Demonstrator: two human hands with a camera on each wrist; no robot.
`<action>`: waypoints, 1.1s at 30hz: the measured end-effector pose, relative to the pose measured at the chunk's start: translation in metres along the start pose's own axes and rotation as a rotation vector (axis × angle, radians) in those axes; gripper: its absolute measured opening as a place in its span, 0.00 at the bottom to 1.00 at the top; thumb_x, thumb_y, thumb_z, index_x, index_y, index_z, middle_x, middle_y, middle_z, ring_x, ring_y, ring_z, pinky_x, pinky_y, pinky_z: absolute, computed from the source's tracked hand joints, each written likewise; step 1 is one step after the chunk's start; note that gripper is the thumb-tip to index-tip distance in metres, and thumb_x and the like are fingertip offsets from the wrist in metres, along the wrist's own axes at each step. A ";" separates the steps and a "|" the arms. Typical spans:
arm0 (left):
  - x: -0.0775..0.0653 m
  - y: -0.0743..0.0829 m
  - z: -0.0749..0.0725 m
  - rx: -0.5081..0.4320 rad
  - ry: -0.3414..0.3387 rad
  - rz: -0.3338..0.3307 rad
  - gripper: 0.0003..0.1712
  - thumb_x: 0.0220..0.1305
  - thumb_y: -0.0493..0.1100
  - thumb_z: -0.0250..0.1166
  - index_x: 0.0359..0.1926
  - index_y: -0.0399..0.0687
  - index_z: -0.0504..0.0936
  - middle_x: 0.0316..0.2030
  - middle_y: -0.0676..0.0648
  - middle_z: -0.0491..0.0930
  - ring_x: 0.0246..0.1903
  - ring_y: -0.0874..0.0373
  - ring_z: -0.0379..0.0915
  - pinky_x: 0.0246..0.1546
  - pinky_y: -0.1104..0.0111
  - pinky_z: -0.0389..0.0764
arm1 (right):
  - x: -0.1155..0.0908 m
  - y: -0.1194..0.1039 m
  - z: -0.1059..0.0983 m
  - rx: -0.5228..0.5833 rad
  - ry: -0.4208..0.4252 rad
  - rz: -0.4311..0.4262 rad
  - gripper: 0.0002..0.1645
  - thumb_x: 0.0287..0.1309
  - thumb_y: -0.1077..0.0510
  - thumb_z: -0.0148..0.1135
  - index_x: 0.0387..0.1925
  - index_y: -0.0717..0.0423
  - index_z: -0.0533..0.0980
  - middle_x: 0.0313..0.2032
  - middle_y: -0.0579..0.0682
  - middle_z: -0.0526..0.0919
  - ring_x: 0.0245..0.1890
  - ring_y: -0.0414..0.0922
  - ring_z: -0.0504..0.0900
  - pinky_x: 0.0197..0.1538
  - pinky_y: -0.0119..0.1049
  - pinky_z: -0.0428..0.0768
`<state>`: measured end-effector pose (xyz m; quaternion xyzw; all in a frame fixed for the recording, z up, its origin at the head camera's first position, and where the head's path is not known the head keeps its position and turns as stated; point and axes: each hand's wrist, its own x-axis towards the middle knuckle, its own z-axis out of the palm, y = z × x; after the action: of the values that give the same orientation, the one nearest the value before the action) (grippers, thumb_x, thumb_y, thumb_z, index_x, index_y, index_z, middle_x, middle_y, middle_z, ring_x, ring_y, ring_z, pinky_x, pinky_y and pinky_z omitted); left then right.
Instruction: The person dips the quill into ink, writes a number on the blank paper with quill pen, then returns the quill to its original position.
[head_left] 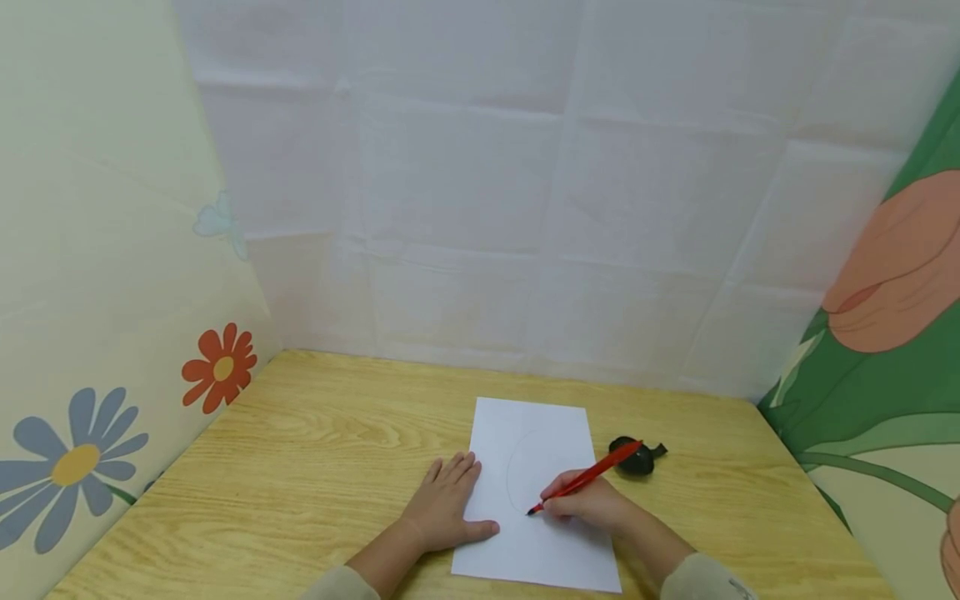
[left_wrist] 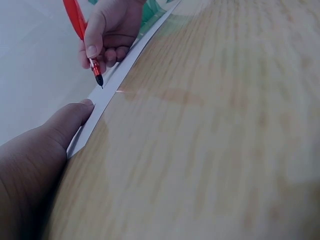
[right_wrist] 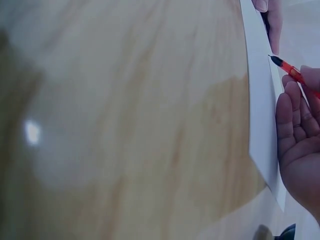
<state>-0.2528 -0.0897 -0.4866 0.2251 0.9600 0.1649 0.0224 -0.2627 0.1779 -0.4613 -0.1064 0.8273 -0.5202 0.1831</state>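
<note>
A sheet of white paper (head_left: 543,558) lies on the wooden table, with a thin curved line (head_left: 507,475) drawn on its upper middle. My right hand (head_left: 592,504) rests on the paper's right half and pinches a red quill-shaped pen (head_left: 603,467) low, near its black tip. That tip is at the lower end of the curve, and the pen slants up to the right. Flat at the sheet's left edge lies my left hand (head_left: 442,510), fingers extended and thumb on the paper. In the left wrist view the pen (left_wrist: 75,19) points down at the sheet.
Just right of the paper sits a rounded black object (head_left: 634,463) with a short stub, partly behind the pen's top end. A white cloth (head_left: 465,192) hangs behind the wooden table (head_left: 300,467). Flower-printed sheets (head_left: 90,275) stand along both sides.
</note>
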 end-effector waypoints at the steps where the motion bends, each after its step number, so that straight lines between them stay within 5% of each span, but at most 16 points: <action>1: 0.000 0.000 0.000 0.002 0.000 0.000 0.59 0.54 0.76 0.59 0.73 0.39 0.61 0.74 0.40 0.57 0.75 0.43 0.48 0.75 0.44 0.47 | 0.000 0.000 0.000 0.000 0.000 0.006 0.15 0.53 0.58 0.71 0.40 0.62 0.83 0.25 0.41 0.83 0.27 0.39 0.78 0.35 0.32 0.76; 33: -0.002 0.001 -0.001 0.015 0.016 0.017 0.59 0.54 0.76 0.60 0.72 0.38 0.62 0.74 0.39 0.59 0.75 0.43 0.50 0.74 0.44 0.49 | -0.005 0.006 -0.009 0.029 -0.005 0.010 0.15 0.52 0.58 0.71 0.40 0.64 0.82 0.24 0.40 0.82 0.26 0.38 0.76 0.34 0.31 0.75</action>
<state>-0.2507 -0.0904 -0.4851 0.2321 0.9594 0.1596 0.0115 -0.2618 0.1895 -0.4619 -0.1007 0.8199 -0.5309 0.1892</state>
